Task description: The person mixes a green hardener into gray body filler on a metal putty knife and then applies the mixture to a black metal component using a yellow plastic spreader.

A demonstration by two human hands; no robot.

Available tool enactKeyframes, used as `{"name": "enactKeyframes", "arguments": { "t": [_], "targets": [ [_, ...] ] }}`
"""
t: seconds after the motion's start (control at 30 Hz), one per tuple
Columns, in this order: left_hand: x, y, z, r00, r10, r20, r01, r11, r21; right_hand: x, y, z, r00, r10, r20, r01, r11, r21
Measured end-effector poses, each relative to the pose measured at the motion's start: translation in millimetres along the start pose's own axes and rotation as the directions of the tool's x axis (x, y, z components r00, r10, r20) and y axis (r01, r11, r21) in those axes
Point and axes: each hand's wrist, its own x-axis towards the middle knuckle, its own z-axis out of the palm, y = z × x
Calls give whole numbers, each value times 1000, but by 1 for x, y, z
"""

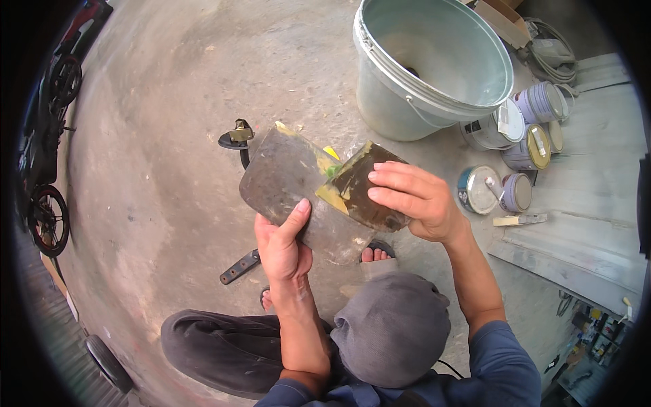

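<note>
Support, we judge: our left hand [284,245] grips the broad grey plate [288,178], perhaps touching the dark rectangular sheet [357,186] our right hand [426,203] pinches.

Single view: wide fisheye, head-worn, facing steeply down, image upright. Bare left hand [283,252] and bare right hand [424,203] lie at close range, just below centre and at three o'clock; sleeved arms enter between four and six o'clock. Grey concrete floor [163,149] spreads behind. Pale green round plastic bucket [407,95], one o'clock, seen into its mouth. Black-and-red motorcycle [51,142], nine to ten o'clock, farther off, near the curved dark rim.
</note>
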Motion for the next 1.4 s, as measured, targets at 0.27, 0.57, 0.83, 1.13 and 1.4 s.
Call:
{"name": "enactKeyframes", "arguments": {
  "t": [0.27, 0.57, 0.83, 1.13, 1.4],
  "targets": [
    [-1, 4, 5, 999, 52, 12, -52, 998, -20, -30, 12, -24, 997, 81, 10, -78, 977, -198],
    [-8, -49, 29, 841, 540, -24, -529, 832, 165, 16, -23, 18, 653, 717, -243, -452, 627, 635],
    [-11, -58, 31, 850, 526, -33, -468, 782, 411, 23, -40, 29, 930, 301, -213, -329, 938, -110],
    [-5, -57, 25, 875, 467, -129, -411, 856, 315, 17, -46, 44, 995, 70, -64, -88, 936, -342],
    [-10, -49, 30, 868, 481, -124, -418, 842, 340, 19, -44, 40, 991, 106, -76, -124, 951, -284]
  ]
}}
